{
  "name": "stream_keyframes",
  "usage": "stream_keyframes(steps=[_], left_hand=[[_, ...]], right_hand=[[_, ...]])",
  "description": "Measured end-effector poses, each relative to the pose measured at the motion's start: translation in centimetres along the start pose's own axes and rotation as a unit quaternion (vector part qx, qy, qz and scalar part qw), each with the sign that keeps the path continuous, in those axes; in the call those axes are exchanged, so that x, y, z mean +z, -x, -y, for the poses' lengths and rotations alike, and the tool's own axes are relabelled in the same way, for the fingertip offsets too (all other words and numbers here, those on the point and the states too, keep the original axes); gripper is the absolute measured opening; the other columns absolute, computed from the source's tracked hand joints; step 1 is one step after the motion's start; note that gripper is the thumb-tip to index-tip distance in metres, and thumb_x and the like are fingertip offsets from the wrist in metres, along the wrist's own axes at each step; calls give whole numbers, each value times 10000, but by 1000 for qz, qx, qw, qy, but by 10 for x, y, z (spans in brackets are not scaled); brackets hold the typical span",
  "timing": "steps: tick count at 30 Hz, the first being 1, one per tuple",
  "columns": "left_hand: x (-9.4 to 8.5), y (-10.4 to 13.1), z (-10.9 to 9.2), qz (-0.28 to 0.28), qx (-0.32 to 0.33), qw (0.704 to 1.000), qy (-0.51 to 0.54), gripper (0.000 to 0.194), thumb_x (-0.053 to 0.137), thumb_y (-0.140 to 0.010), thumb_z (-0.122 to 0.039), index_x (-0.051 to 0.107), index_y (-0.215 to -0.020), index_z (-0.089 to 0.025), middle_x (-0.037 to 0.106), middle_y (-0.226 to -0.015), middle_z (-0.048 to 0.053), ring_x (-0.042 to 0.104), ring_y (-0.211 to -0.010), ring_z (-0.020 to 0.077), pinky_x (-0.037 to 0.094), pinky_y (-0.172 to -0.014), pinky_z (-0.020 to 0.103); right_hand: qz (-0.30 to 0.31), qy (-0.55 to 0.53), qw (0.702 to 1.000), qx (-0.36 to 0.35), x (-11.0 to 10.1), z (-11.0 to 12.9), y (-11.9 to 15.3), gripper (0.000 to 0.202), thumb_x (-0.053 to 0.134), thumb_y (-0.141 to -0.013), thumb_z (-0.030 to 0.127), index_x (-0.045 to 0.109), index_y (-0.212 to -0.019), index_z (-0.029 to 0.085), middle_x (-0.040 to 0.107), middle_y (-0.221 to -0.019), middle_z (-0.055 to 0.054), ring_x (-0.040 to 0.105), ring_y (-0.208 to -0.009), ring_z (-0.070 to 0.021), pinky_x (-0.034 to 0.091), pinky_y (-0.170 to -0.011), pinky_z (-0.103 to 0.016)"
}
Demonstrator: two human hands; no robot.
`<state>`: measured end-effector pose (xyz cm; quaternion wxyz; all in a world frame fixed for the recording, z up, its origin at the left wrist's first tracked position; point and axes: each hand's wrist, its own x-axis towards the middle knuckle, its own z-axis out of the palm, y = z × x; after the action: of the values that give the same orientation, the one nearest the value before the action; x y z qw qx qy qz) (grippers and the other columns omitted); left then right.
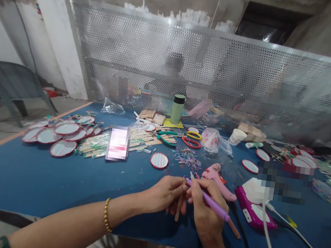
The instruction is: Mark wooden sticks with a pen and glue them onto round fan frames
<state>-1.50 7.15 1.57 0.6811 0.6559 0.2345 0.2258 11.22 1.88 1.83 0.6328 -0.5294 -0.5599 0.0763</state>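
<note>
My left hand point(170, 192), with a gold bead bracelet at the wrist, pinches a flat wooden stick point(178, 212) that points down toward the table's front. Its upper end carries something small and dark that I cannot make out. In my right hand point(208, 212) is a purple pen-like tool point(217, 205) with a brown rear end, its tip close to the stick's top. Just beyond the hands lie a pink glue gun point(217, 180), a pile of thin coloured bands point(187, 157) and a round white disc with a red rim point(159, 160).
Red-rimmed discs point(66, 128) pile up at the left beside bundled wooden sticks point(95, 144) and a lit phone point(118, 144). Pliers point(166, 137), a green bottle point(177, 110) and a paper cup point(237, 137) stand farther back. A magenta power strip point(254, 211) trails cables at right.
</note>
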Motion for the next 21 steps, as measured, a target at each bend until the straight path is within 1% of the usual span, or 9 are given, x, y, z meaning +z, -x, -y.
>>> stream_keyframes(steps=[5, 10, 15, 21], left_hand=[[0, 0, 2, 2, 4, 1000, 7, 681, 470, -741, -858, 487, -782, -178, 592, -592, -9, 492, -396, 74, 370, -370, 184], [-1, 0, 2, 5, -4, 1000, 26, 668, 501, -741, -841, 487, -812, -176, 607, -617, -4, 511, -408, 82, 382, -382, 195], [-1, 0, 3, -1, -8, 1000, 19, 660, 496, -749, -836, 486, -809, -179, 612, -615, -4, 508, -405, 83, 381, -382, 196], [-1, -1, 4, 3, -5, 1000, 20, 673, 496, -735, -849, 482, -810, -180, 609, -611, -5, 517, -399, 83, 379, -374, 189]], right_hand=[[3, -2, 1000, -8, 0, 0, 0, 224, 616, -877, 301, 618, -678, 198, 611, -495, 38, 564, -391, -114, 473, -424, -219], [-10, 9, 1000, -21, -1, -3, 1, 229, 620, -874, 303, 620, -672, 197, 635, -532, 27, 593, -444, -120, 479, -454, -220], [-9, -5, 1000, -18, 0, -2, 0, 226, 620, -875, 296, 621, -673, 196, 618, -504, 42, 565, -400, -104, 465, -428, -205], [-9, -2, 1000, -23, 1, -2, 0, 228, 616, -879, 302, 623, -678, 195, 618, -501, 41, 567, -402, -105, 473, -433, -206]])
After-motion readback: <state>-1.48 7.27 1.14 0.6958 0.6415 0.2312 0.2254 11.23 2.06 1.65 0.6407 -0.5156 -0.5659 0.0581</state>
